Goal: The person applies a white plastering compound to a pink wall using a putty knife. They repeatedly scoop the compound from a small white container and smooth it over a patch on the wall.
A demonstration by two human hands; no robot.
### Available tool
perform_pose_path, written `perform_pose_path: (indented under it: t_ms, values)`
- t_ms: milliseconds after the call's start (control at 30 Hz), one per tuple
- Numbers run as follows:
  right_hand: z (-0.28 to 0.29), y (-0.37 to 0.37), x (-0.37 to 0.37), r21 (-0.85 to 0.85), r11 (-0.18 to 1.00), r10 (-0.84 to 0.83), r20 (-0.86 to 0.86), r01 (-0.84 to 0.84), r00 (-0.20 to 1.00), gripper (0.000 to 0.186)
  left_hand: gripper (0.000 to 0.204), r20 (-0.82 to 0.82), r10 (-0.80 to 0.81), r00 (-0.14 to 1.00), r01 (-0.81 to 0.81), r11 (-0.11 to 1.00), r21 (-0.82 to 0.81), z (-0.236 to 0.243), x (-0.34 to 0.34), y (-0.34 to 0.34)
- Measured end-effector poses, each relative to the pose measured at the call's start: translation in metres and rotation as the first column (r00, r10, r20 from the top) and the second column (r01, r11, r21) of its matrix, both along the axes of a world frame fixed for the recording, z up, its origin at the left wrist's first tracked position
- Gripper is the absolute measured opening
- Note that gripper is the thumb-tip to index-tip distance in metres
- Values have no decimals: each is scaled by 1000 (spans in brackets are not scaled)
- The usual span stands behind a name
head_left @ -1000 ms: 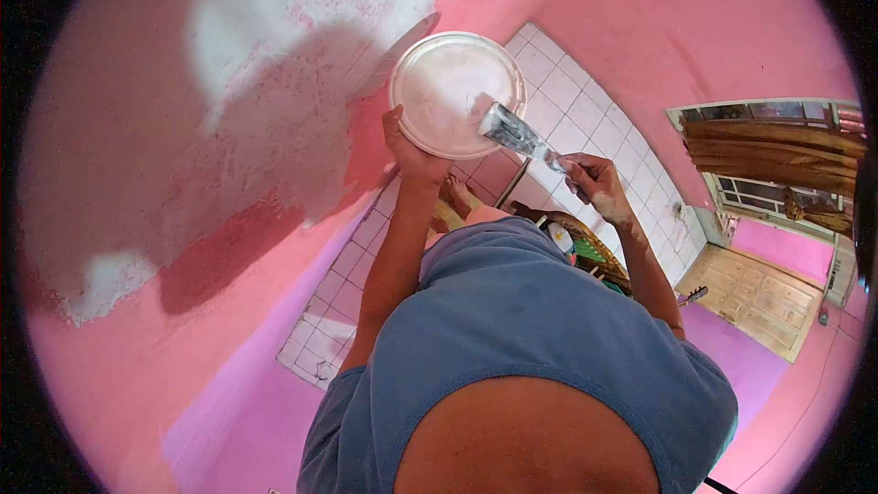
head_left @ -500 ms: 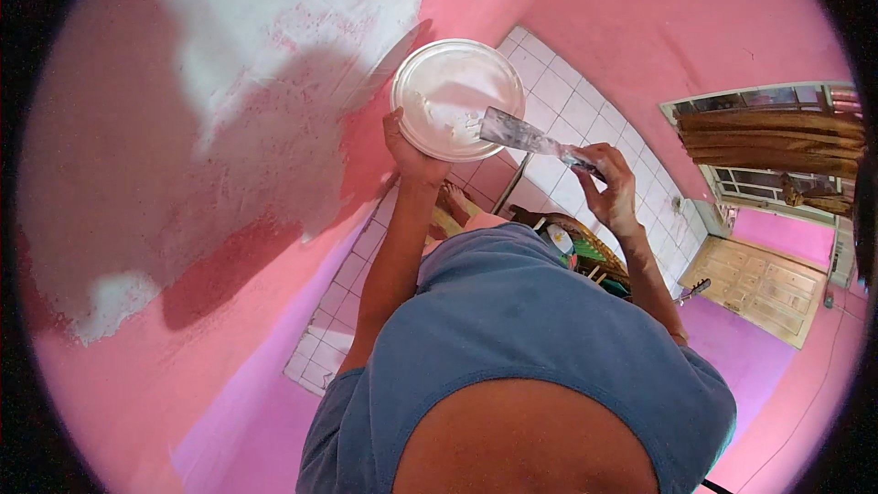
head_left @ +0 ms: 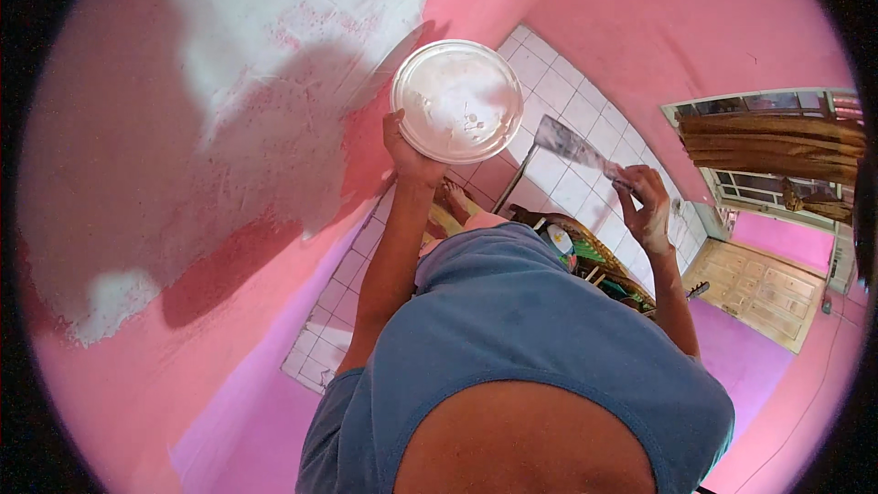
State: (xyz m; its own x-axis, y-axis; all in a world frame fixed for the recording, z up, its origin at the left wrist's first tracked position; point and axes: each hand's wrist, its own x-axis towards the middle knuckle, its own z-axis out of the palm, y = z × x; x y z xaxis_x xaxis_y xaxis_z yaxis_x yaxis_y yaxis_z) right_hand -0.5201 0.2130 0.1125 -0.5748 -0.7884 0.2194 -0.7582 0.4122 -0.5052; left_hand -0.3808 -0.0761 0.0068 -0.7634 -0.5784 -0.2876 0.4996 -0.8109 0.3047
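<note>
My left hand (head_left: 414, 155) grips the near left rim of a round white plastic lid (head_left: 457, 82). Smears of white paste lie on the lid's inner face, with a small clump toward its near right part. In my right hand (head_left: 647, 201) is a putty knife (head_left: 572, 144), held by the handle, its broad blade pointing left toward the lid. A gap separates the blade from the lid's right edge. White residue marks the blade. To the left is a pink wall (head_left: 265, 256) with a large patch of white putty (head_left: 311, 27) spread over it.
A wooden chair or rack with green woven parts (head_left: 594, 252) stands close beyond my body. White tiles (head_left: 567, 91) run behind the lid. On the right are a window with a brown curtain (head_left: 768, 137) and a wooden door (head_left: 754, 288). My bare foot (head_left: 455, 197) shows below the lid.
My right hand has drawn the putty knife away from the lid, to the right and slightly nearer me. The paste on the lid looks reshaped. My left hand and the lid have hardly moved.
</note>
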Motion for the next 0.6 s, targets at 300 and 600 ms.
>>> perform_pose_path:
  t_ms: [300,600]
  values:
    - [-18,-47,9,99,986,-149,887,136,437,25,58,-87,7,996,9,983,184,-8,-2,1]
    - [-25,20,-29,99,981,-179,803,169,569,25,63,-144,-13,989,37,986,165,-5,4,-5]
